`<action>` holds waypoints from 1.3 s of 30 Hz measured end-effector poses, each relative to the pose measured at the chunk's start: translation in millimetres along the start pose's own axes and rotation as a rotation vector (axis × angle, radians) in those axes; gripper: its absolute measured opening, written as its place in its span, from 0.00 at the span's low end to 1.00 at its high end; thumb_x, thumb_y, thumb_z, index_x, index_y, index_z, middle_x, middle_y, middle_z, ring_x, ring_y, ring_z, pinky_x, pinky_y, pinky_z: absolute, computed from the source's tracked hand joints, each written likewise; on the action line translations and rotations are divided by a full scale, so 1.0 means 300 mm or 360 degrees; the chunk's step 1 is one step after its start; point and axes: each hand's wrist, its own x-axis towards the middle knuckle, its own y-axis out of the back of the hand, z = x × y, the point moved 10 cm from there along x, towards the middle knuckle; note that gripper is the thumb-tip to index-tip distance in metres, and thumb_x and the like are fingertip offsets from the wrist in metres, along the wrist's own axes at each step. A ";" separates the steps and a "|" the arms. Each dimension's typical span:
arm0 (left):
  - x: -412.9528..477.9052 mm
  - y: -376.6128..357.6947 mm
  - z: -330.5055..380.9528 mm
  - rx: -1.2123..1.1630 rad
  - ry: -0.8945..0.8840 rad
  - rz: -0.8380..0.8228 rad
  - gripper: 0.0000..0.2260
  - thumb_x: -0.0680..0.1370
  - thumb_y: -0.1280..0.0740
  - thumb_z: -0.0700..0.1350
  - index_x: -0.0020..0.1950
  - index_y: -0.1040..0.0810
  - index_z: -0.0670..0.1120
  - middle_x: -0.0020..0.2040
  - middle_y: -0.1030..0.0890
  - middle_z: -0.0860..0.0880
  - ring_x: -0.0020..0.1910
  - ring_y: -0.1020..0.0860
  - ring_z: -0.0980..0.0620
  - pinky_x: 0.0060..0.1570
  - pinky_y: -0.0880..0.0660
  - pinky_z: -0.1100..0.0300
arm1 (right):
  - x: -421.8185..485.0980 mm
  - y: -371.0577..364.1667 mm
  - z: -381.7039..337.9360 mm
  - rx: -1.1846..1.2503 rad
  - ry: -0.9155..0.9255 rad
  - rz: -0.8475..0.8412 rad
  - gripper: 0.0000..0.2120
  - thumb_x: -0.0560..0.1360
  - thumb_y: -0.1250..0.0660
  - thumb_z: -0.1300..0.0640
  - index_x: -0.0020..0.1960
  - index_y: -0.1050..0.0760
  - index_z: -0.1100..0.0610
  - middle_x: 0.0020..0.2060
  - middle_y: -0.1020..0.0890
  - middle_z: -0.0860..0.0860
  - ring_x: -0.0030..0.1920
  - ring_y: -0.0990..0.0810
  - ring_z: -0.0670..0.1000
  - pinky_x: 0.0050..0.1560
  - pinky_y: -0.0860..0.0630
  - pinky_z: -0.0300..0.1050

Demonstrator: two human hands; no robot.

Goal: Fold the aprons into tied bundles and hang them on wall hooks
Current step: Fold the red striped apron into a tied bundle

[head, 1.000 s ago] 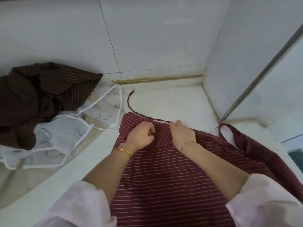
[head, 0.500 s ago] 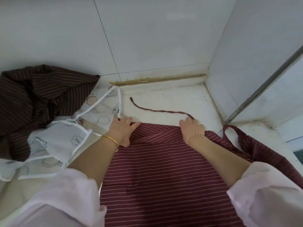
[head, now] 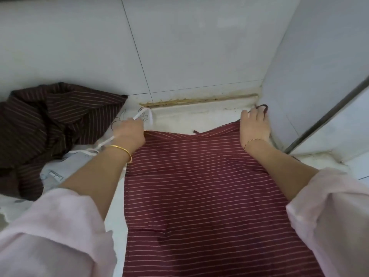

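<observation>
Apron of maroon stripes (head: 199, 196) lies spread flat on the white tabletop (head: 179, 119). On its far right corner the right hand (head: 254, 126) presses with straight fingers. At its far left corner the left hand (head: 129, 134) is curled, but its grip cannot be told. Left of it lie a white printed apron (head: 58, 172) and a dark brown apron (head: 50, 120).

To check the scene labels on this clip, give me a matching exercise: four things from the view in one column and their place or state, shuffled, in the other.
Things:
1. maroon striped apron
2. dark brown striped apron
3. white printed apron
4. right hand

Place or state:
A. crumpled in a heap at the far left
B. spread out flat in the middle
C. lying between the two striped aprons
D. fingers spread, pressing a far corner of the spread cloth

Pairs: 1-B, 2-A, 3-C, 4-D
</observation>
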 end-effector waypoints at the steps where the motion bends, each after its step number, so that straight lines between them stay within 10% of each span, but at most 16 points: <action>1: -0.012 0.025 0.015 0.0138 0.0058 0.0206 0.22 0.74 0.34 0.44 0.66 0.35 0.44 0.62 0.29 0.42 0.59 0.29 0.42 0.56 0.29 0.49 | -0.010 -0.013 -0.031 -0.0027 0.0064 0.0018 0.32 0.71 0.37 0.64 0.72 0.45 0.60 0.71 0.41 0.64 0.73 0.45 0.65 0.71 0.42 0.60; 5: -0.096 0.026 0.264 -0.0011 -0.0320 0.0603 0.15 0.74 0.41 0.36 0.61 0.32 0.42 0.58 0.29 0.42 0.54 0.28 0.43 0.51 0.27 0.51 | -0.119 -0.082 -0.168 0.0165 0.0238 0.0020 0.31 0.72 0.36 0.65 0.73 0.42 0.58 0.74 0.43 0.60 0.74 0.45 0.62 0.71 0.44 0.64; 8: -0.155 -0.082 0.426 -0.0347 -0.0542 0.0340 0.13 0.77 0.41 0.40 0.62 0.32 0.43 0.58 0.29 0.44 0.52 0.27 0.46 0.45 0.25 0.54 | -0.221 -0.120 -0.240 0.0342 0.0377 0.0069 0.23 0.71 0.35 0.66 0.65 0.30 0.60 0.68 0.31 0.61 0.68 0.33 0.62 0.63 0.31 0.61; 12: -0.182 -0.268 0.509 -0.0200 -0.0560 -0.0075 0.30 0.79 0.45 0.62 0.76 0.47 0.49 0.75 0.45 0.43 0.72 0.42 0.40 0.67 0.38 0.43 | -0.259 -0.221 -0.193 0.0395 0.0179 -0.0230 0.26 0.75 0.36 0.53 0.70 0.39 0.55 0.73 0.40 0.57 0.72 0.40 0.59 0.66 0.36 0.58; 17: -0.164 -0.363 0.455 -0.0128 -0.0530 -0.0325 0.34 0.78 0.50 0.66 0.77 0.64 0.55 0.77 0.64 0.45 0.76 0.61 0.39 0.72 0.51 0.37 | -0.271 -0.260 -0.091 0.0437 0.0096 -0.0304 0.22 0.78 0.42 0.50 0.69 0.37 0.56 0.70 0.35 0.55 0.70 0.37 0.57 0.64 0.32 0.55; 23: -0.145 -0.299 0.436 -0.0163 -0.0576 -0.0167 0.33 0.78 0.44 0.63 0.77 0.52 0.51 0.78 0.54 0.43 0.76 0.53 0.41 0.73 0.47 0.41 | -0.194 -0.157 0.030 0.0668 -0.0080 0.0047 0.13 0.79 0.45 0.58 0.60 0.27 0.58 0.54 0.23 0.55 0.53 0.25 0.56 0.51 0.27 0.51; 29: -0.179 -0.188 0.552 -0.0226 -0.0574 0.0122 0.23 0.81 0.45 0.56 0.73 0.40 0.48 0.73 0.42 0.41 0.70 0.40 0.41 0.68 0.37 0.46 | -0.109 -0.215 0.028 0.0860 -0.0025 -0.0299 0.13 0.79 0.44 0.60 0.61 0.28 0.59 0.58 0.25 0.57 0.53 0.23 0.58 0.54 0.25 0.52; 34: -0.181 -0.298 0.554 -0.0162 -0.0437 -0.0293 0.31 0.80 0.47 0.62 0.77 0.56 0.53 0.78 0.56 0.43 0.75 0.51 0.38 0.71 0.44 0.40 | -0.157 -0.326 -0.124 0.0407 0.0239 -0.0581 0.27 0.80 0.53 0.41 0.76 0.47 0.52 0.76 0.46 0.55 0.75 0.47 0.58 0.69 0.41 0.60; 39: -0.180 -0.367 0.528 -0.0109 -0.0481 -0.0387 0.37 0.77 0.50 0.67 0.76 0.68 0.54 0.76 0.68 0.45 0.75 0.63 0.38 0.72 0.51 0.37 | -0.062 -0.392 -0.088 0.0300 0.0351 -0.0692 0.31 0.79 0.59 0.36 0.77 0.60 0.49 0.77 0.59 0.51 0.76 0.59 0.57 0.73 0.51 0.65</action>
